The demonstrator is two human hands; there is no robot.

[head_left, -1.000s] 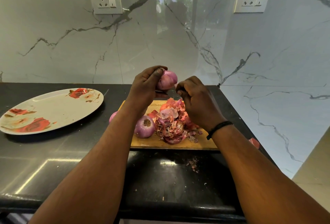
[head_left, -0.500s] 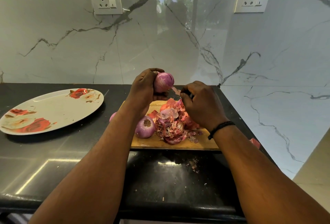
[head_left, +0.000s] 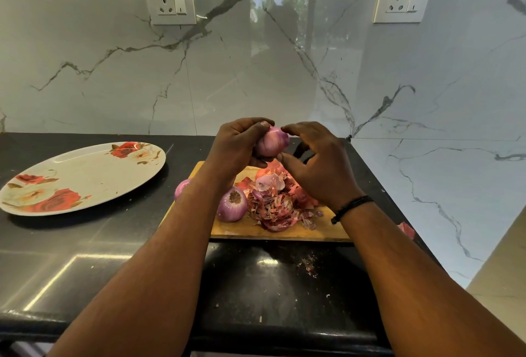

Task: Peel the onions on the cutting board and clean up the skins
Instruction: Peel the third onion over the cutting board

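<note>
- We see soft daylight, a window's reflection glaring on the marble backsplash (head_left: 284, 51).
- We note bright streaks on the black countertop (head_left: 85, 265), and edges bowing.

— Where are the arms?

— Both forearms rise from the bottom corners of the frame and converge near the centre, bare to the wrist; a dark band circles the right wrist.

— And the left hand (head_left: 237, 145)?

— Raised just left of centre, fingers curled over the top of a purple onion (head_left: 271, 141), thumb beneath it.

— The right hand (head_left: 318, 165)?

— Beside it, just right of centre, back toward the camera, fingers loosely spread and bent; forefinger and thumb tips reach the onion's right side.
</note>
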